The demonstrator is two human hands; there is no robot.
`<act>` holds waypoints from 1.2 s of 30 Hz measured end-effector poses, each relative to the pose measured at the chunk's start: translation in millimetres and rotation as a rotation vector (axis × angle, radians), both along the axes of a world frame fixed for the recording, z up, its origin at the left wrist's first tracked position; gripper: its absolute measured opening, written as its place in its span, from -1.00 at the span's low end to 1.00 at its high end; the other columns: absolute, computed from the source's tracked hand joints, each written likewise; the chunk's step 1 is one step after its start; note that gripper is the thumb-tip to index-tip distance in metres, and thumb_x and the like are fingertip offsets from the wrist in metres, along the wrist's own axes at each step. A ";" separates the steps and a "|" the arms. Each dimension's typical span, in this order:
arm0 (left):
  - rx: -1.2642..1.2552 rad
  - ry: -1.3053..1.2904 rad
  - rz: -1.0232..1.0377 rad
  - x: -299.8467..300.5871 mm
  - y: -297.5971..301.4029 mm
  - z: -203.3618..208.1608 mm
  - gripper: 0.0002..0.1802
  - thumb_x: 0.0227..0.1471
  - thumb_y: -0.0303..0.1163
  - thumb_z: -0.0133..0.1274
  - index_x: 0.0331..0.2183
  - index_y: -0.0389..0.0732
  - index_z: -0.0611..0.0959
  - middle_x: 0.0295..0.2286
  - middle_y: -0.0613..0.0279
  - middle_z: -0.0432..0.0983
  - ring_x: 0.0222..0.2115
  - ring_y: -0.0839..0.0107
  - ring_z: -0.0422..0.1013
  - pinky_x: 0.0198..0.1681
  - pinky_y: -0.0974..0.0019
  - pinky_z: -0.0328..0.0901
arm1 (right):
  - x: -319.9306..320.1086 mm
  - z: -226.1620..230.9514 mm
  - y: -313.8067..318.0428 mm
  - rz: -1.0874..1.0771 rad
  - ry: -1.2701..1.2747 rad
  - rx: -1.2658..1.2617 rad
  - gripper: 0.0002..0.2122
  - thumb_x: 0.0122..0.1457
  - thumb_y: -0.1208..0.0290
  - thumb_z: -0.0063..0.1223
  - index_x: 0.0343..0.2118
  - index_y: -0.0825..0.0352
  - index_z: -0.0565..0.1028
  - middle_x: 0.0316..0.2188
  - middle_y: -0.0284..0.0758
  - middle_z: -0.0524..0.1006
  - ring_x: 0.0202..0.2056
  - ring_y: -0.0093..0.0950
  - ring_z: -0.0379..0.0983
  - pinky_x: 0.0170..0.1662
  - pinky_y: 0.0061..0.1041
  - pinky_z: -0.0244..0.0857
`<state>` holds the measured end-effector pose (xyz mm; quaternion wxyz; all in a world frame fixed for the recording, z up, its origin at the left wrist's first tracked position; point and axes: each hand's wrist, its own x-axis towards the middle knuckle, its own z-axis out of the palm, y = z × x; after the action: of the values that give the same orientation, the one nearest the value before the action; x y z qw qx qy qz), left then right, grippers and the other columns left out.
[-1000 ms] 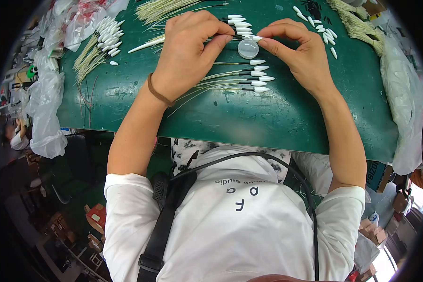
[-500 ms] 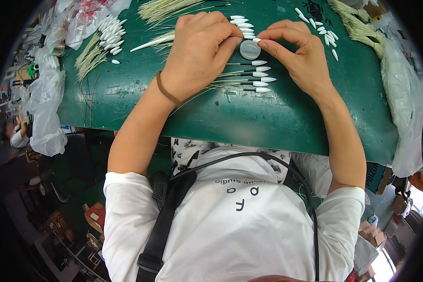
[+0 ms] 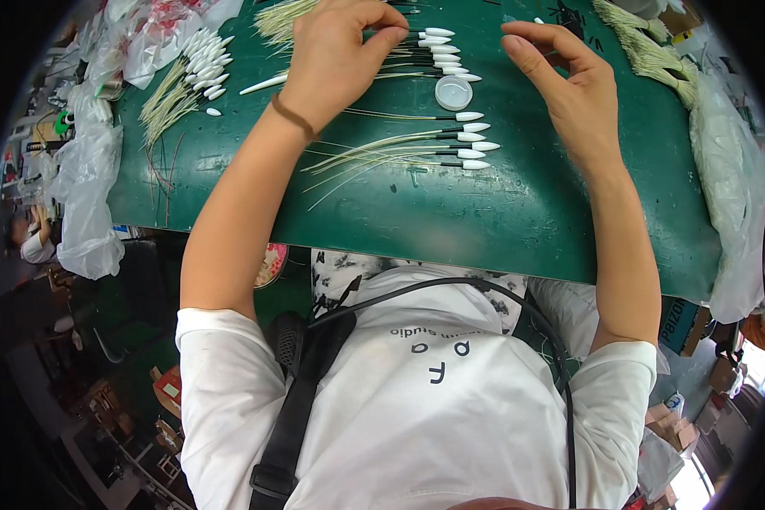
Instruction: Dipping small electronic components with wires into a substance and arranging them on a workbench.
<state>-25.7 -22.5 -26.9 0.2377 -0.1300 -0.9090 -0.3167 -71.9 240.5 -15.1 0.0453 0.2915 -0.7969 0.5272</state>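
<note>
At the far side of the green table point(image 3: 518, 229), my left hand point(image 3: 338, 59) pinches thumb to forefinger on a thin stem. A dark sleeve and a white pointed tip point(image 3: 438, 31) extend right from that pinch. Below it, several white-tipped stems point(image 3: 446, 58) lie side by side, tips to the right. A small round clear dish point(image 3: 454, 93) sits just below these. Nearer me is another group of tipped stems point(image 3: 473, 146). My right hand point(image 3: 569, 81) is raised to the right of the dish, thumb and forefinger slightly apart, with nothing visible between them.
Loose white tips and small black pieces point(image 3: 569, 15) lie at the far right, beside bundles of pale stems point(image 3: 654, 55). A pile of finished-looking tipped stems point(image 3: 200, 68) rests at the left. Plastic bags point(image 3: 89, 195) hang over the left edge, with another bag point(image 3: 727, 187) at the right.
The right hand has let go of a white tip and moved up and right. That tipped stem now lies beside the dish. My left hand has shifted up and left, to another stem.
</note>
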 end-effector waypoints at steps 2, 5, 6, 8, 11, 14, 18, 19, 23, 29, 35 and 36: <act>-0.217 0.065 0.040 -8.1 -4.9 -5.1 -0.86 0.01 -0.36 0.24 -0.32 -0.17 0.73 -0.40 0.24 0.61 -0.37 0.34 0.49 -0.31 0.34 0.35 | -2.0 -3.7 -0.7 -0.006 0.009 -0.041 -0.77 0.15 0.24 0.27 -0.21 0.25 0.66 -0.33 -0.51 0.59 -0.32 -0.70 0.38 -0.22 -0.68 0.24; -0.235 0.003 0.082 -11.6 -5.6 -11.7 -0.86 0.01 -0.34 0.25 -0.34 -0.14 0.73 -0.40 0.25 0.61 -0.38 0.30 0.50 -0.34 0.32 0.35 | -1.7 -3.7 -0.5 -0.014 0.004 -0.081 -0.77 0.13 0.22 0.28 -0.26 0.27 0.67 -0.39 -0.48 0.62 -0.38 -0.68 0.39 -0.31 -0.65 0.26; -0.261 0.004 0.090 -12.4 -5.8 -12.7 -0.86 0.01 -0.34 0.24 -0.34 -0.14 0.73 -0.40 0.26 0.61 -0.38 0.30 0.50 -0.34 0.32 0.35 | -1.7 -3.4 -0.2 -0.014 -0.012 -0.082 -0.77 0.13 0.22 0.28 -0.26 0.27 0.67 -0.40 -0.48 0.62 -0.40 -0.68 0.38 -0.32 -0.65 0.26; -0.234 0.023 0.074 -17.9 -11.9 -14.5 -0.87 0.02 -0.34 0.23 -0.34 -0.13 0.74 -0.40 0.26 0.61 -0.39 0.29 0.50 -0.35 0.33 0.36 | -3.5 -3.8 1.7 -0.022 -0.022 -0.100 -0.77 0.14 0.22 0.27 -0.26 0.27 0.67 -0.42 -0.49 0.61 -0.42 -0.69 0.38 -0.33 -0.66 0.25; -0.373 0.049 0.174 -34.6 -22.2 -9.6 -0.87 0.04 -0.27 0.20 -0.34 -0.04 0.73 -0.37 0.30 0.60 -0.31 0.25 0.48 -0.25 0.16 0.29 | -7.1 6.1 12.0 -0.029 -0.056 -0.041 -0.80 0.21 0.32 0.22 -0.17 0.27 0.64 -0.35 -0.58 0.55 -0.32 -0.78 0.35 -0.21 -0.78 0.19; -0.545 0.083 0.226 -49.9 -25.2 -17.7 -0.88 0.05 -0.24 0.18 -0.34 0.00 0.72 -0.35 0.32 0.58 -0.25 0.22 0.45 -0.18 0.06 0.22 | -35.2 9.2 42.0 -0.142 0.109 -0.038 -0.82 0.21 0.36 0.21 -0.18 0.30 0.65 -0.35 -0.58 0.58 -0.35 -0.79 0.36 -0.26 -0.76 0.21; -0.612 0.057 0.228 -53.0 -32.0 -23.9 -0.93 0.08 -0.28 0.14 -0.36 0.00 0.67 -0.34 0.34 0.53 -0.21 0.17 0.40 -0.14 0.02 0.15 | -56.8 17.4 74.3 -0.240 0.299 0.431 -0.83 0.16 0.36 0.20 -0.23 0.31 0.63 -0.43 -0.48 0.60 -0.44 -0.67 0.40 -0.31 -0.63 0.26; -0.574 0.080 0.201 -51.9 -30.8 -21.9 -0.94 0.08 -0.30 0.13 -0.36 -0.01 0.66 -0.34 0.33 0.52 -0.21 0.17 0.40 -0.14 0.03 0.15 | -59.6 14.0 76.3 -0.212 0.354 0.462 -0.82 0.07 0.35 0.22 -0.32 0.34 0.61 -0.49 -0.27 0.58 -0.47 -0.41 0.48 -0.36 -0.43 0.32; -0.365 0.165 0.072 -53.6 -30.6 -10.8 -0.94 0.09 -0.33 0.12 -0.33 -0.02 0.63 -0.38 0.30 0.54 -0.30 0.17 0.43 -0.24 0.08 0.24 | -57.8 18.4 89.4 -0.208 0.255 0.702 -0.84 0.06 0.37 0.21 -0.38 0.36 0.59 -0.49 -0.24 0.59 -0.41 -0.31 0.53 -0.31 -0.35 0.35; -0.573 0.004 0.175 -52.0 -29.2 -18.1 -0.88 0.06 -0.24 0.17 -0.34 -0.01 0.66 -0.37 0.33 0.54 -0.25 0.18 0.43 -0.20 0.02 0.19 | -55.4 20.6 97.0 -0.155 0.063 0.901 -0.88 0.06 0.46 0.18 -0.39 0.38 0.53 -0.47 -0.16 0.57 -0.36 -0.20 0.53 -0.27 -0.29 0.36; -0.593 0.037 0.133 -53.0 -12.7 -9.6 -0.92 0.08 -0.36 0.14 -0.33 -0.08 0.67 -0.35 0.26 0.52 -0.26 0.22 0.43 -0.17 0.06 0.21 | -49.1 17.0 91.6 -0.231 0.240 0.624 -0.88 0.16 0.43 0.12 -0.36 0.38 0.49 -0.51 -0.18 0.52 -0.42 -0.24 0.50 -0.32 -0.26 0.31; -0.551 -0.016 0.164 -30.8 -3.1 15.8 -0.96 0.09 -0.47 0.07 -0.34 -0.19 0.55 -0.40 0.13 0.45 -0.32 0.12 0.39 -0.24 0.11 0.24 | -53.4 9.8 77.3 -0.194 0.241 0.599 -0.88 0.16 0.43 0.12 -0.36 0.38 0.49 -0.51 -0.18 0.52 -0.42 -0.24 0.50 -0.32 -0.26 0.31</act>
<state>-56.6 -25.6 -11.0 0.2112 -0.1133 -0.9701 -0.0384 -125.3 317.8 -5.3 0.1014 0.2748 -0.9294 0.2246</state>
